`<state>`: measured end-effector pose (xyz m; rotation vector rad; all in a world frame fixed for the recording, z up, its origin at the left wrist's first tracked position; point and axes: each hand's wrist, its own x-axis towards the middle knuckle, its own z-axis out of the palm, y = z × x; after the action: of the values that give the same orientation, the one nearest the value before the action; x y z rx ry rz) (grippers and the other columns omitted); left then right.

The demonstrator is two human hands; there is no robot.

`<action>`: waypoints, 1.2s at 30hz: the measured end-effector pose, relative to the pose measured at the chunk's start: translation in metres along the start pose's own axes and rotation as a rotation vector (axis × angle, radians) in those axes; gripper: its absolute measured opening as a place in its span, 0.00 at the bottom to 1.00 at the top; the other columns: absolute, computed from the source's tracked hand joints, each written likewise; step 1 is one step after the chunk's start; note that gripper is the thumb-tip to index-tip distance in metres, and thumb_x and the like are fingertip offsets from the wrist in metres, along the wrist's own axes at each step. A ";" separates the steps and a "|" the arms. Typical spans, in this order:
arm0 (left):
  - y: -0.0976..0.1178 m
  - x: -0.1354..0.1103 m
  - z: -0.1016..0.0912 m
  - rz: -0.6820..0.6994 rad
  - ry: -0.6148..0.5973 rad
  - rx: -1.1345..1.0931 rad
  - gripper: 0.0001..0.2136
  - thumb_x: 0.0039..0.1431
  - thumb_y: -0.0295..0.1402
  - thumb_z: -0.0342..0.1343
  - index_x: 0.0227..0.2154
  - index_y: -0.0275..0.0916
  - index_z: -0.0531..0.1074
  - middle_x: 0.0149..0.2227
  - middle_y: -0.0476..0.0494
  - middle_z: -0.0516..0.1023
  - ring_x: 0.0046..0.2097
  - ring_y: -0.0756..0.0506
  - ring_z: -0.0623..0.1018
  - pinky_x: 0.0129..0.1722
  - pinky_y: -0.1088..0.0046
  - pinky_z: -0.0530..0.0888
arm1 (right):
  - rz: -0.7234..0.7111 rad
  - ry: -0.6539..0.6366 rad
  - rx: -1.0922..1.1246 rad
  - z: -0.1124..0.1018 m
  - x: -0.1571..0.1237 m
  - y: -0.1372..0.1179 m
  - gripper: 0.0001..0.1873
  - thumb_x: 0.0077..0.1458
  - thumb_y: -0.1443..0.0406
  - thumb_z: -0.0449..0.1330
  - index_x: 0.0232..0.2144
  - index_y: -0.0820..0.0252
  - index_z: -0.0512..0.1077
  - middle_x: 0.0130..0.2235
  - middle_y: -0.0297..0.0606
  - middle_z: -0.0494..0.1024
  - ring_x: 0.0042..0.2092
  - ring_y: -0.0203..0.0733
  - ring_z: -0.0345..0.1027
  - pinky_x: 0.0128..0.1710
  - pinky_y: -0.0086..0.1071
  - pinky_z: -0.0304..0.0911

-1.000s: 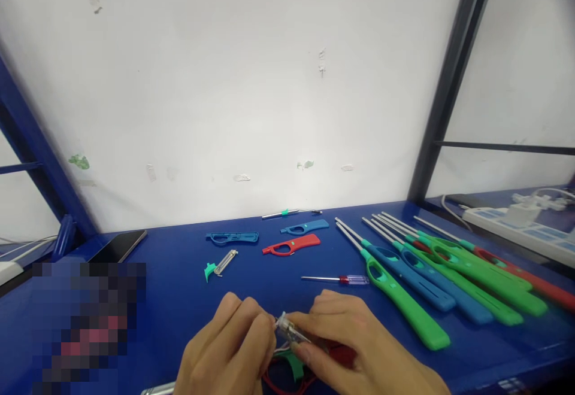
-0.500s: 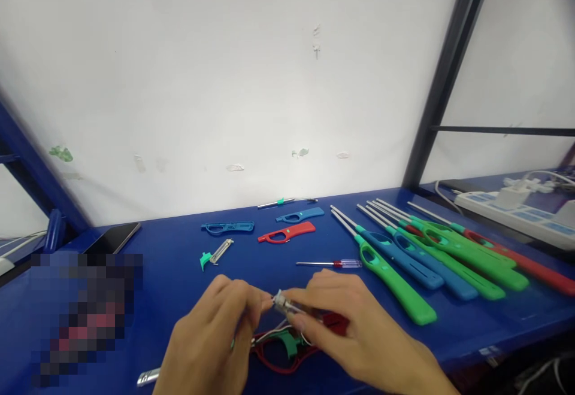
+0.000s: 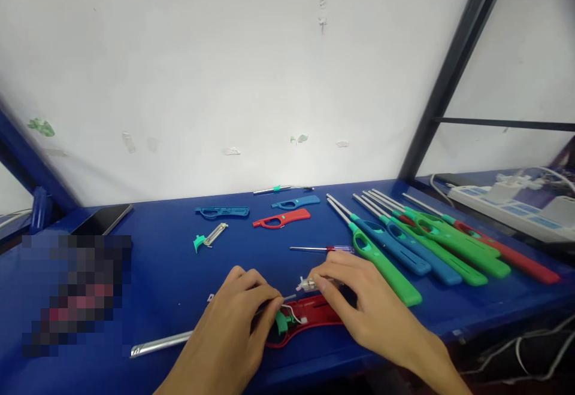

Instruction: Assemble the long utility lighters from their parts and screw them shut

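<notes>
My right hand (image 3: 359, 299) grips a clear plastic fuel tank (image 3: 309, 285) by its body, valve end pointing left. My left hand (image 3: 233, 323) is closed, thumb and forefinger pinching a thin grey tube (image 3: 290, 297) whose tip points at the tank without touching it. Below both hands lies an opened red lighter shell (image 3: 321, 313), with a green trigger (image 3: 282, 322) and a white wire inside. A metal lighter barrel (image 3: 162, 343) runs out to the left from under my left hand, which hides its join with the shell.
Beyond my hands lie a screwdriver (image 3: 321, 249), a red shell half (image 3: 287, 218), blue shell halves (image 3: 296, 202), a tank with green trigger (image 3: 214, 235) and a barrel (image 3: 272, 190). Several assembled lighters (image 3: 390, 272) lie right, near a power strip (image 3: 507, 206). A phone (image 3: 103, 220) is left.
My hands have moved apart. The fuel tank in my right hand has shifted right, away from my left fingertips, uncovering more of the red shell. The view has tilted slightly down.
</notes>
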<state>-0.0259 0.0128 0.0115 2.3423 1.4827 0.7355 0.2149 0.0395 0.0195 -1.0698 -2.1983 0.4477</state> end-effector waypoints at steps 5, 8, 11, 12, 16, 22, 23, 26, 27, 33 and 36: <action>0.000 0.002 0.000 -0.024 0.026 -0.058 0.14 0.73 0.34 0.48 0.34 0.46 0.76 0.35 0.49 0.80 0.38 0.42 0.76 0.44 0.62 0.70 | -0.001 -0.063 0.007 -0.001 -0.004 -0.002 0.16 0.73 0.67 0.53 0.39 0.53 0.80 0.39 0.36 0.80 0.43 0.45 0.74 0.48 0.40 0.66; -0.001 0.000 0.003 -0.044 0.024 -0.076 0.13 0.73 0.36 0.48 0.37 0.47 0.78 0.35 0.48 0.81 0.39 0.41 0.76 0.43 0.61 0.70 | -0.005 -0.080 0.011 -0.002 -0.005 -0.003 0.16 0.74 0.66 0.52 0.40 0.52 0.80 0.39 0.36 0.79 0.43 0.45 0.73 0.48 0.39 0.65; -0.001 -0.002 0.006 -0.061 0.040 -0.064 0.12 0.73 0.38 0.51 0.49 0.48 0.80 0.39 0.47 0.82 0.44 0.38 0.76 0.43 0.60 0.70 | -0.004 -0.089 0.011 -0.003 -0.005 -0.003 0.17 0.75 0.65 0.51 0.41 0.52 0.80 0.40 0.35 0.79 0.44 0.44 0.72 0.48 0.40 0.65; 0.000 -0.002 0.006 -0.061 0.031 -0.063 0.13 0.73 0.39 0.51 0.50 0.49 0.80 0.39 0.47 0.82 0.45 0.38 0.76 0.43 0.61 0.70 | -0.006 -0.086 0.013 -0.003 -0.005 -0.003 0.17 0.75 0.65 0.51 0.41 0.52 0.80 0.40 0.35 0.79 0.44 0.45 0.72 0.49 0.40 0.65; 0.004 0.000 0.003 -0.024 -0.070 -0.101 0.17 0.76 0.36 0.47 0.38 0.50 0.82 0.38 0.48 0.80 0.43 0.41 0.75 0.42 0.64 0.70 | -0.010 -0.069 0.031 -0.003 -0.004 -0.003 0.16 0.75 0.65 0.52 0.42 0.52 0.80 0.41 0.36 0.79 0.45 0.45 0.72 0.51 0.41 0.64; 0.006 0.000 0.001 -0.001 0.004 -0.110 0.14 0.75 0.34 0.48 0.38 0.49 0.79 0.38 0.50 0.80 0.41 0.42 0.75 0.48 0.61 0.68 | -0.030 -0.046 0.042 -0.003 -0.003 -0.003 0.15 0.75 0.65 0.51 0.41 0.53 0.79 0.39 0.35 0.77 0.43 0.44 0.71 0.54 0.43 0.62; 0.006 0.000 0.002 0.004 0.010 -0.114 0.14 0.75 0.33 0.48 0.38 0.49 0.79 0.38 0.50 0.80 0.41 0.42 0.75 0.50 0.60 0.68 | -0.032 -0.048 0.044 -0.003 -0.004 -0.003 0.15 0.75 0.65 0.51 0.41 0.53 0.78 0.39 0.35 0.77 0.43 0.44 0.71 0.54 0.42 0.62; 0.007 0.000 0.003 0.017 0.017 -0.124 0.13 0.74 0.33 0.49 0.39 0.48 0.79 0.38 0.50 0.81 0.41 0.42 0.76 0.52 0.57 0.69 | -0.031 -0.054 0.047 -0.004 -0.004 -0.003 0.15 0.75 0.65 0.52 0.40 0.54 0.78 0.40 0.35 0.77 0.44 0.44 0.71 0.53 0.42 0.62; 0.007 0.001 0.004 0.018 0.017 -0.123 0.13 0.74 0.33 0.48 0.39 0.48 0.79 0.38 0.50 0.81 0.41 0.42 0.76 0.53 0.57 0.69 | -0.031 -0.056 0.047 -0.004 -0.004 -0.003 0.15 0.75 0.65 0.52 0.40 0.54 0.78 0.40 0.35 0.77 0.44 0.44 0.71 0.53 0.42 0.62; 0.009 0.001 0.004 0.039 0.015 -0.118 0.13 0.75 0.30 0.48 0.41 0.48 0.79 0.39 0.49 0.81 0.42 0.42 0.76 0.58 0.53 0.67 | -0.027 -0.070 0.049 -0.003 -0.005 -0.002 0.15 0.75 0.65 0.51 0.41 0.53 0.78 0.40 0.35 0.77 0.44 0.44 0.71 0.53 0.42 0.62; 0.009 0.001 0.004 0.044 0.021 -0.115 0.13 0.75 0.30 0.49 0.40 0.48 0.79 0.39 0.50 0.81 0.42 0.42 0.76 0.61 0.51 0.65 | -0.034 -0.064 0.049 -0.003 -0.005 -0.002 0.15 0.75 0.65 0.52 0.41 0.53 0.78 0.39 0.35 0.77 0.44 0.44 0.71 0.57 0.44 0.61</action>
<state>-0.0163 0.0100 0.0130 2.2940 1.3632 0.8355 0.2183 0.0346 0.0208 -1.0041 -2.2461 0.5244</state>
